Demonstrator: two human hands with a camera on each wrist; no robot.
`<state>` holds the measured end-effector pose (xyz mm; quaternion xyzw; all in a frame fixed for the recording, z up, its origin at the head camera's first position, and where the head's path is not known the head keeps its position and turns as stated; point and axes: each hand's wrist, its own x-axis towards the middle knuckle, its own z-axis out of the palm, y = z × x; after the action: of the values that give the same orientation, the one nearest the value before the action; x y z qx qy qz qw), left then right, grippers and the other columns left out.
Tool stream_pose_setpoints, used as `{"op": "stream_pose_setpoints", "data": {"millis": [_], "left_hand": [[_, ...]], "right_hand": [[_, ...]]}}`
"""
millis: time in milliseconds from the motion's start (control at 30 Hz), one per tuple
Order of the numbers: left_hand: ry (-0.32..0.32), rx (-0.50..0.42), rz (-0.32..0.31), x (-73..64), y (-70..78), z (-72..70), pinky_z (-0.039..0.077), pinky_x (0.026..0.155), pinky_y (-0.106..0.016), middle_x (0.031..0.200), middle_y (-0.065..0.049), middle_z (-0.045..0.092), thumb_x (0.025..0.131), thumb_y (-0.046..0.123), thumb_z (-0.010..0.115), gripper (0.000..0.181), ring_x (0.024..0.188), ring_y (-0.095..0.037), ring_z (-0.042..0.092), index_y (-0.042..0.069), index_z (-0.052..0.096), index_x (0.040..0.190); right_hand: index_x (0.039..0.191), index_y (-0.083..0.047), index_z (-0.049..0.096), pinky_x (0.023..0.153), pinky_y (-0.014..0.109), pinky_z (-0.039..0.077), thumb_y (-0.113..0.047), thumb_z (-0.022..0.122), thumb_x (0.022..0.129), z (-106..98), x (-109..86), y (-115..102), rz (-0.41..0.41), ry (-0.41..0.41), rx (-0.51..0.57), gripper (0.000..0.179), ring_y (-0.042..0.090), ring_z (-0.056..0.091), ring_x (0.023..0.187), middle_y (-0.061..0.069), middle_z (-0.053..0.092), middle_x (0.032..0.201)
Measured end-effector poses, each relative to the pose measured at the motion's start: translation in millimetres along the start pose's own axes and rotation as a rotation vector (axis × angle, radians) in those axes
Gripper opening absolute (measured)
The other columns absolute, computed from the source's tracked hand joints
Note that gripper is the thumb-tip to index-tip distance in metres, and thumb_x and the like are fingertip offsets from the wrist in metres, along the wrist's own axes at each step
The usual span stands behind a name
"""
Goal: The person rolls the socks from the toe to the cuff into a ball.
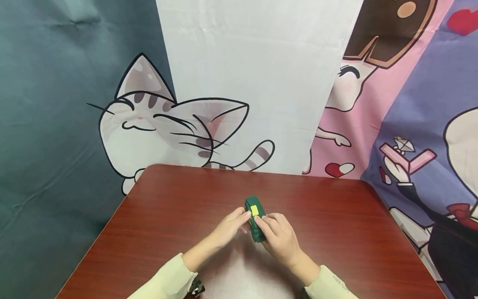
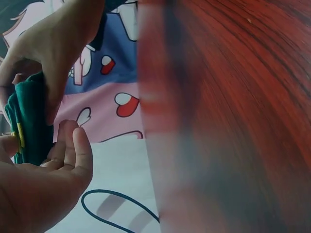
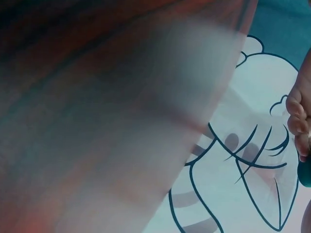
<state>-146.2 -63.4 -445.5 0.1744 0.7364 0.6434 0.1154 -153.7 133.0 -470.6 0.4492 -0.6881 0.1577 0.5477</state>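
Observation:
A dark green folded cloth bundle with a yellow patch is held above the table in the head view. My right hand grips its near right side, thumb along the top face. From the left, my left hand pinches the bundle's edge, its thumb at the yellow patch. Both hands show around the green cloth in the left wrist view. Only a sliver of the cloth appears at the right edge of the right wrist view, below the left hand's fingers.
A reddish-brown wooden table lies beneath both hands. Behind it hangs a printed cloth backdrop with a cartoon cat and figures. A dark object sits by the left sleeve cuff.

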Motion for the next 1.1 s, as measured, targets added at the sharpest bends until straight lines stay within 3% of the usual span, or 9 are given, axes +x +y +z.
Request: {"op": "stream_pose_setpoints", "data": {"millis": [167, 467, 733, 833, 933, 1100], "left_hand": [[-0.001, -0.082, -0.049, 1.8, 0.7, 0.8, 0.057, 0.082, -0.041, 0.093, -0.008, 0.067, 0.104, 0.023, 0.049, 0.036, 0.080, -0.013, 0.063, -0.009, 0.055, 0.121], [-0.090, -0.180, -0.079, 5.3, -5.4, -3.5, 0.055, 0.088, -0.047, 0.100, -0.005, 0.067, 0.102, 0.023, 0.053, 0.044, 0.084, -0.013, 0.065, -0.011, 0.052, 0.130], [-0.128, -0.200, -0.090, 9.9, -7.6, -6.7, 0.055, 0.086, -0.034, 0.105, -0.006, 0.067, 0.100, 0.019, 0.053, 0.040, 0.088, -0.011, 0.066, -0.010, 0.052, 0.128], [-0.103, -0.183, -0.094, 10.6, -9.2, -8.6, 0.055, 0.088, -0.035, 0.108, -0.008, 0.068, 0.099, 0.019, 0.054, 0.040, 0.090, -0.012, 0.067, -0.008, 0.052, 0.129], [-0.083, -0.143, -0.072, 10.6, -11.4, -10.3, 0.056, 0.089, -0.037, 0.108, -0.009, 0.069, 0.099, 0.019, 0.056, 0.040, 0.092, -0.013, 0.068, -0.007, 0.053, 0.129], [-0.075, -0.083, -0.035, 11.6, -15.1, -8.5, 0.057, 0.086, -0.037, 0.112, -0.012, 0.070, 0.098, 0.018, 0.059, 0.040, 0.095, -0.013, 0.067, -0.006, 0.053, 0.130]], "right_hand": [[0.106, 0.003, 0.072, 0.066, 0.035, 0.053, -0.008, 0.056, 0.097, -0.3, -0.3, -2.1, -0.033, 0.015, -0.017, 0.021, 0.028, 0.062, 0.076, 0.012, 0.069, 0.089], [0.109, 0.002, 0.073, 0.067, 0.032, 0.054, -0.007, 0.057, 0.098, -3.4, -1.2, -3.0, -0.058, 0.007, -0.001, 0.021, 0.026, 0.062, 0.078, 0.010, 0.070, 0.094], [0.113, 0.000, 0.071, 0.075, 0.035, 0.054, -0.008, 0.053, 0.100, -7.8, -4.5, -5.2, -0.048, -0.044, 0.116, 0.025, 0.030, 0.064, 0.088, 0.014, 0.071, 0.104], [0.116, 0.002, 0.070, 0.083, 0.037, 0.053, -0.006, 0.047, 0.096, -8.6, -7.6, -7.7, -0.004, -0.090, 0.197, 0.031, 0.033, 0.063, 0.095, 0.018, 0.068, 0.111], [0.116, 0.004, 0.068, 0.091, 0.036, 0.050, 0.000, 0.044, 0.084, -10.5, -10.0, -10.0, 0.065, -0.118, 0.292, 0.041, 0.034, 0.060, 0.102, 0.019, 0.065, 0.114], [0.118, 0.003, 0.066, 0.094, 0.029, 0.048, 0.006, 0.055, 0.077, -15.9, -9.0, -11.6, 0.287, -0.137, 0.420, 0.042, 0.026, 0.059, 0.104, 0.013, 0.063, 0.113]]}}
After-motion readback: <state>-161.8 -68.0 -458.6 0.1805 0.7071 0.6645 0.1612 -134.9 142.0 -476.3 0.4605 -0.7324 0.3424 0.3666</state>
